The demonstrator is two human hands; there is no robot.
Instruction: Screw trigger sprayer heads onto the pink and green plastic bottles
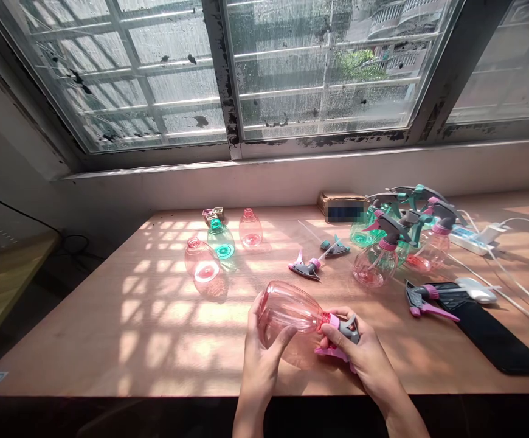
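My left hand (267, 337) is wrapped round the body of a clear pink spray bottle (289, 307), tipped on its side above the table. At the bottle's neck, my right hand (353, 347) grips a grey and pink spray head (335, 323) by its pink collar. The head sits against the neck; how tightly it is screwed on I cannot tell. Its pink trigger (337, 354) points down towards the table. Beyond my hands lie a loose pink and grey spray head (307, 267) and a loose teal and grey one (335, 246).
Headless bottles stand at the back left: a green one (221, 240) and pink ones (200, 261). Several bottles with spray heads (374, 267) cluster at the right. Nearby are another spray head (428, 298), a black phone (497, 334), a power strip (469, 240) with cables and a cardboard box (328, 204).
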